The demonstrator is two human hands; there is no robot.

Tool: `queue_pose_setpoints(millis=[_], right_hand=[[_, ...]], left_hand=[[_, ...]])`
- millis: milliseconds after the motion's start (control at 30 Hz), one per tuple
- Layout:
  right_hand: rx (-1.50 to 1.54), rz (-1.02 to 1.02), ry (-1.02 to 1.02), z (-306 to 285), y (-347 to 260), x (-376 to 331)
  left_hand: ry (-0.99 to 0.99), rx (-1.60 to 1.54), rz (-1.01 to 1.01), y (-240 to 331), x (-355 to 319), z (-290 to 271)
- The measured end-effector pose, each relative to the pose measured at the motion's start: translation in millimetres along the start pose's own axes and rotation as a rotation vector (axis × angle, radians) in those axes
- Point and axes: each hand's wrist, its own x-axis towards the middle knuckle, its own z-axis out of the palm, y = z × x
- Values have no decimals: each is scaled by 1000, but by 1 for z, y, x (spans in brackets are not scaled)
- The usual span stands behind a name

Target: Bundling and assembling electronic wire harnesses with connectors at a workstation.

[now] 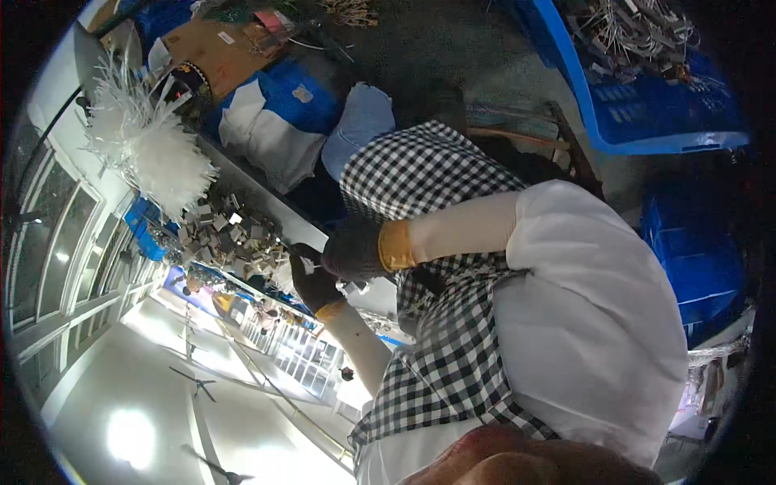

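Note:
Both my hands wear dark gloves with yellow cuffs and meet close together at the edge of a work table. My right hand [353, 249] is closed, its fingers turned toward the left one; what it grips is hidden. My left hand [314, 283] is curled beside it, and a small whitish piece [308, 264] shows at its fingers, too small to name. Just beyond the hands lies a heap of small grey block-shaped parts [230, 234] on the table. A pale metal table edge [267, 194] runs alongside.
A large bundle of white strands [153, 145] lies by the heap. One blue crate [598, 121] holds a tangle of wires and parts [638, 36]; another blue crate [695, 259] stands at the right. Brown cardboard [214, 48] and a white cloth-like sheet [271, 141] lie near my legs.

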Motion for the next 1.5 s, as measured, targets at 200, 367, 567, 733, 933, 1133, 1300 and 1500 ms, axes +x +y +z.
queue_pose_setpoints(millis=[200, 367, 567, 733, 933, 1133, 1300, 1500], right_hand=[[737, 270, -182, -59, 15, -13], [711, 207, -180, -134, 38, -45], [854, 142, 52, -137, 8, -84], [545, 5, 140, -145, -11, -124], [512, -8, -188, -172, -9, -168], [432, 305, -344, -212, -6, -189], [205, 24, -306, -215, 7, -222], [-64, -251, -412, -205, -10, -190]], left_hand=[[-17, 259, 218, -2, -42, 37], [-64, 188, 189, -1, -64, 36], [-147, 319, 397, -23, -101, 51], [-291, 254, 330, -27, -109, 26], [-207, 779, 826, -62, -89, -16], [50, 929, 918, -76, -85, -37], [244, 516, 985, -74, -98, -4], [415, 505, 987, -39, -104, -55]])
